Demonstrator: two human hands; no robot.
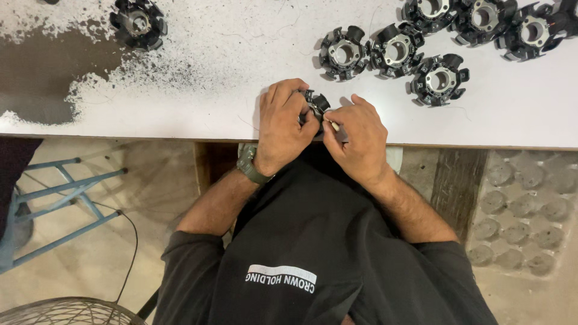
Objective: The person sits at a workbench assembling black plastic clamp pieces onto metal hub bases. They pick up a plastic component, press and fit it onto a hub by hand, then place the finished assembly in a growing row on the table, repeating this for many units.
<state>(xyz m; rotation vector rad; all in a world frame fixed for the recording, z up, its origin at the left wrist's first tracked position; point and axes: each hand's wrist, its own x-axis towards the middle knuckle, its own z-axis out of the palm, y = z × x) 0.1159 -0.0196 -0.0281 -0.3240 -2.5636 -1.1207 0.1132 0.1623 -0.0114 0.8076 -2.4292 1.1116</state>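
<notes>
**Small part worked at the very edge of the tabletop**

The white tabletop (198, 114) is worn dark at its far left, with a speckled patch spreading right. Six black stators with metal hubs lie along the far right (441, 79), and one more sits alone at far left (138, 23). Below the near edge are bare floor, a blue frame (72, 186) and a wire fan guard (66, 313).

Both hands meet at the near edge. The left hand (282, 123), a green watch (250, 164) on its wrist, is curled tight around a stator (316, 103), of which only a corner shows. The right hand (356, 135) pinches a small pale piece (335, 126) against it, fingers closed.

The likely trouble: the stator sits just above the edge, so a slip would probably send it or the pale piece to the floor. Covering fingers also hide the work, so a misfit could go unseen.
</notes>
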